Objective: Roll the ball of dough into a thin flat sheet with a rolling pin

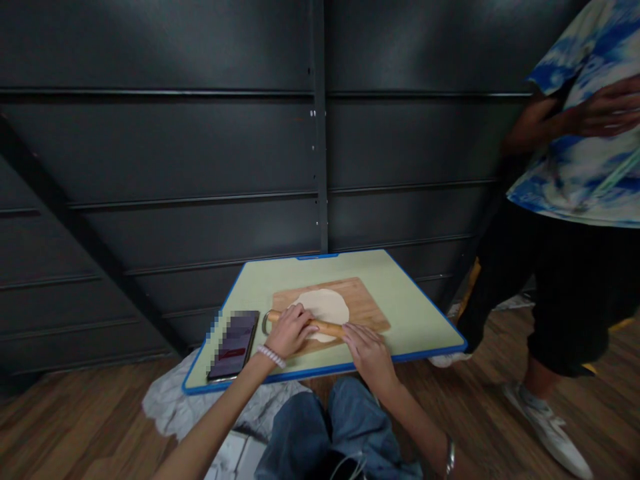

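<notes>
A wooden rolling pin (pixel 327 327) lies across a flat, pale, round sheet of dough (pixel 330 304). Beneath the dough is a wooden cutting board (pixel 369 308), with a metal ring at its left side. My left hand (pixel 289 331), a beaded bracelet at the wrist, is closed over the left part of the pin. At the pin's other end, my right hand (pixel 369 352) rests with its fingers curled over the wood. The dough's near edge shows below the pin, between my hands.
The small pale-green table (pixel 415 303) has a blue rim. A phone (pixel 234 347) lies on its left side. Crumpled white cloth (pixel 170 400) is on the floor below. A person (pixel 575 200) stands close at the right; a dark panelled wall (pixel 225 147) rises behind.
</notes>
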`<action>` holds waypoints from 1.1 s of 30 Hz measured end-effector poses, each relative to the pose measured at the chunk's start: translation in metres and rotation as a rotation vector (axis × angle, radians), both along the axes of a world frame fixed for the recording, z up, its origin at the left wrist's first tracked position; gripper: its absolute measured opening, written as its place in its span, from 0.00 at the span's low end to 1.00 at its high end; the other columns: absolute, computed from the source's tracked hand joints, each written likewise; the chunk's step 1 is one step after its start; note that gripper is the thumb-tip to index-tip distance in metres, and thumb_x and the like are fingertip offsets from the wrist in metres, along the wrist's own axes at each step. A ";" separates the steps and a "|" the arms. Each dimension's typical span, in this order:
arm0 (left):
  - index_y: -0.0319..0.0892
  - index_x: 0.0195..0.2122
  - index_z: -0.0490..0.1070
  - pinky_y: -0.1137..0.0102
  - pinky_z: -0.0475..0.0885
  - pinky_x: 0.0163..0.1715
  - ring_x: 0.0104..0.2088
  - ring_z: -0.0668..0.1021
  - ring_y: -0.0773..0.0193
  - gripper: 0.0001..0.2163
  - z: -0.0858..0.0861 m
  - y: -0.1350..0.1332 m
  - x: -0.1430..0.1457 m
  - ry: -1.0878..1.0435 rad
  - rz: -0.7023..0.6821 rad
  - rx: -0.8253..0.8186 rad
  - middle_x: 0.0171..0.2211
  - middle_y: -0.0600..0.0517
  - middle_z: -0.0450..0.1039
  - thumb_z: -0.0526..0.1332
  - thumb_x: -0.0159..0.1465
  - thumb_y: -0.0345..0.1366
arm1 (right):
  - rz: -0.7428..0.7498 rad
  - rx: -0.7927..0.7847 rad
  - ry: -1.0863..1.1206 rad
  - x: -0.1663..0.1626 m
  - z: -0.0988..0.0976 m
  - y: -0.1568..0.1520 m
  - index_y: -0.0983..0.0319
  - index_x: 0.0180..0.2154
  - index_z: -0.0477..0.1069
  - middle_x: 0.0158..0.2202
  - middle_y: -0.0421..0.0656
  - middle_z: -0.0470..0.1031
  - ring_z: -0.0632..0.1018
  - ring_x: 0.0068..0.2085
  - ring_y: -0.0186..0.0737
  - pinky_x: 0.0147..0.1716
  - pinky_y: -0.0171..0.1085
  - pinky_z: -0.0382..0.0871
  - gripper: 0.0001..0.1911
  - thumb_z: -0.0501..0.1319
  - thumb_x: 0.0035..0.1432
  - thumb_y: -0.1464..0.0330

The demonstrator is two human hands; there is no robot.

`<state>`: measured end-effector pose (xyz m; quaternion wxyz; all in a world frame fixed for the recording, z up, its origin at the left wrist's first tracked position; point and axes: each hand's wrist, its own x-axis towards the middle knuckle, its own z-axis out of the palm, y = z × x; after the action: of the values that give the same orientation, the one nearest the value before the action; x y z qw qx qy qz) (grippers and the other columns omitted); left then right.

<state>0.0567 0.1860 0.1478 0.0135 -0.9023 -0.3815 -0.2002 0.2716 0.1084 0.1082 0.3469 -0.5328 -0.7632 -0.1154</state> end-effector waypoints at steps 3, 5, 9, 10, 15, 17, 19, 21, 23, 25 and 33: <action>0.41 0.36 0.69 0.64 0.66 0.42 0.40 0.71 0.58 0.11 0.001 -0.010 -0.001 -0.006 0.048 -0.013 0.37 0.48 0.67 0.53 0.65 0.43 | 0.038 -0.012 -0.011 0.002 0.003 0.004 0.65 0.49 0.71 0.46 0.48 0.76 0.75 0.47 0.42 0.50 0.44 0.68 0.15 0.53 0.62 0.73; 0.41 0.36 0.69 0.64 0.66 0.41 0.40 0.71 0.58 0.11 0.002 -0.019 0.000 -0.032 0.079 -0.030 0.37 0.48 0.67 0.55 0.64 0.43 | 0.075 -0.024 -0.018 0.004 0.008 0.006 0.65 0.49 0.71 0.46 0.48 0.76 0.75 0.47 0.42 0.51 0.44 0.67 0.15 0.54 0.62 0.73; 0.41 0.34 0.68 0.65 0.66 0.40 0.39 0.71 0.58 0.10 0.000 -0.033 0.004 -0.112 0.161 -0.047 0.35 0.49 0.68 0.58 0.62 0.43 | 0.126 -0.058 -0.015 0.007 0.018 0.008 0.63 0.48 0.71 0.47 0.46 0.76 0.74 0.49 0.41 0.52 0.43 0.66 0.15 0.54 0.61 0.74; 0.41 0.33 0.68 0.65 0.66 0.39 0.39 0.71 0.58 0.09 -0.002 -0.036 0.005 -0.128 0.184 -0.052 0.35 0.49 0.68 0.59 0.62 0.42 | 0.136 -0.066 -0.014 0.008 0.020 0.009 0.62 0.48 0.71 0.47 0.46 0.76 0.74 0.49 0.41 0.52 0.43 0.66 0.15 0.54 0.61 0.74; 0.42 0.39 0.69 0.64 0.65 0.42 0.42 0.72 0.58 0.06 -0.011 -0.046 0.005 -0.117 0.229 -0.047 0.39 0.49 0.69 0.58 0.63 0.37 | 0.187 -0.089 0.002 0.010 0.024 0.015 0.62 0.48 0.71 0.47 0.45 0.76 0.74 0.49 0.39 0.54 0.43 0.64 0.15 0.53 0.61 0.74; 0.43 0.45 0.67 0.64 0.64 0.43 0.44 0.71 0.58 0.09 -0.010 -0.051 0.003 -0.054 0.240 -0.029 0.41 0.49 0.69 0.56 0.63 0.32 | 0.215 -0.106 0.012 0.011 0.024 0.020 0.62 0.48 0.71 0.47 0.45 0.76 0.74 0.49 0.38 0.55 0.43 0.63 0.15 0.54 0.60 0.74; 0.45 0.49 0.66 0.64 0.64 0.44 0.44 0.71 0.58 0.14 -0.007 -0.059 0.003 0.022 0.270 -0.018 0.42 0.49 0.68 0.55 0.63 0.28 | 0.246 -0.132 0.021 0.013 0.025 0.026 0.61 0.48 0.71 0.47 0.45 0.75 0.74 0.49 0.38 0.55 0.44 0.63 0.15 0.55 0.59 0.74; 0.45 0.51 0.65 0.64 0.65 0.43 0.43 0.72 0.58 0.16 -0.004 -0.067 0.005 0.080 0.311 -0.004 0.42 0.48 0.68 0.54 0.63 0.28 | 0.273 -0.163 0.026 0.016 0.026 0.033 0.61 0.48 0.71 0.47 0.45 0.75 0.73 0.50 0.38 0.55 0.44 0.62 0.15 0.55 0.59 0.74; 0.45 0.52 0.65 0.63 0.65 0.42 0.43 0.72 0.57 0.15 -0.003 -0.076 0.008 0.117 0.348 0.023 0.41 0.48 0.68 0.54 0.64 0.29 | 0.300 -0.197 0.020 0.017 0.027 0.040 0.62 0.48 0.71 0.48 0.45 0.74 0.71 0.52 0.38 0.56 0.44 0.61 0.15 0.53 0.61 0.73; 0.44 0.53 0.64 0.63 0.66 0.41 0.42 0.72 0.56 0.16 -0.006 -0.083 0.012 0.141 0.375 0.074 0.41 0.47 0.68 0.54 0.64 0.30 | 0.318 -0.229 -0.003 0.017 0.028 0.045 0.63 0.51 0.69 0.52 0.47 0.72 0.68 0.55 0.37 0.57 0.44 0.59 0.17 0.48 0.64 0.72; 0.41 0.55 0.63 0.65 0.69 0.34 0.37 0.72 0.58 0.17 -0.026 -0.098 0.024 0.221 0.476 0.244 0.37 0.47 0.69 0.52 0.65 0.31 | 0.388 -0.225 -0.242 -0.010 0.038 0.052 0.60 0.60 0.56 0.61 0.46 0.60 0.54 0.64 0.37 0.62 0.50 0.43 0.22 0.44 0.67 0.65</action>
<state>0.0807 0.0885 0.1217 0.2099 -0.7954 -0.5520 -0.1364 0.2621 0.1599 0.1457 0.2073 -0.3937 -0.8952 -0.0238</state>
